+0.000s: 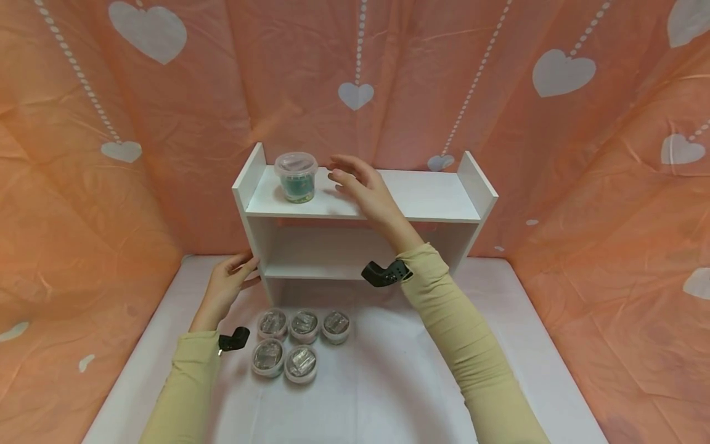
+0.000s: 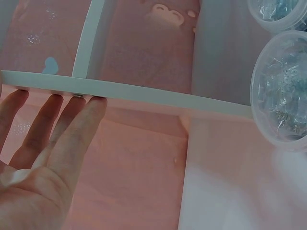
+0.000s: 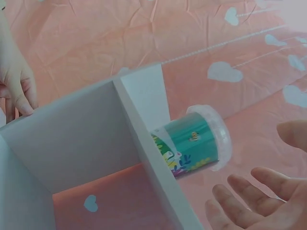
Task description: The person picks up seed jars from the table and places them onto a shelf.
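A lidded plastic tub (image 1: 298, 185) with a teal label stands upright at the left end of the top shelf of a white two-tier shelf unit (image 1: 424, 196). In the right wrist view a bee and leaves show on the tub's label (image 3: 194, 139). Just to the tub's right, apart from it, is my right hand (image 1: 368, 192), fingers spread and holding nothing. My left hand (image 1: 224, 288) is at the unit's left side panel. Its extended fingertips (image 2: 98, 103) touch that panel's edge in the left wrist view.
Several similar clear-lidded tubs (image 1: 304, 325) stand in two rows on the white tabletop (image 1: 399, 382), in front of the unit's left part. Orange-pink cloth with white hearts (image 1: 310, 55) hangs behind and at both sides. The unit has raised side panels (image 1: 478, 179).
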### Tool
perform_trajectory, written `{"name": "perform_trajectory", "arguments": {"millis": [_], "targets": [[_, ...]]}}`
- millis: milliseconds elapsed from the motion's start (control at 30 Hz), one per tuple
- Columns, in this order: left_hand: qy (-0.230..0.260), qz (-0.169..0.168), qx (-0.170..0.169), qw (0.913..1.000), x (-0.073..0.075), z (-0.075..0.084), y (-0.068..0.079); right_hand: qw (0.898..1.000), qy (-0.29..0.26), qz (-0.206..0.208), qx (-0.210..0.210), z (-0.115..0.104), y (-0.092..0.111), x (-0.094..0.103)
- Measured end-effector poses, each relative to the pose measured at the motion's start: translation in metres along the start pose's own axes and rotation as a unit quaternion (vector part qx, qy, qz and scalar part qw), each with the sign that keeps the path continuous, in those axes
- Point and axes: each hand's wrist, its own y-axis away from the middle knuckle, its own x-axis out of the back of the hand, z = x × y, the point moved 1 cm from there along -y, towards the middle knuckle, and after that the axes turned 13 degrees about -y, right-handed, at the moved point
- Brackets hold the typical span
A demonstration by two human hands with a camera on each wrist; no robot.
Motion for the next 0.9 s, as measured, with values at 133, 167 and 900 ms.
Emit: {"name": "perform_trajectory", "arguments": {"millis": [133, 167, 900], "targets": [[-0.002, 0.002, -0.003, 1.0, 0.0, -0.001, -0.001, 0.999, -0.026, -0.003, 0.02, -0.003, 0.007, 0.003], [-0.003, 0.002, -0.003, 1.0, 0.0, -0.002, -0.001, 0.999, -0.029, -0.004, 0.024, -0.004, 0.009, 0.004], [0.008, 0.003, -0.009, 0.9999, -0.001, 0.0, 0.0, 0.99, -0.053, -0.11, 0.065, 0.018, 0.066, 0.018]]}}
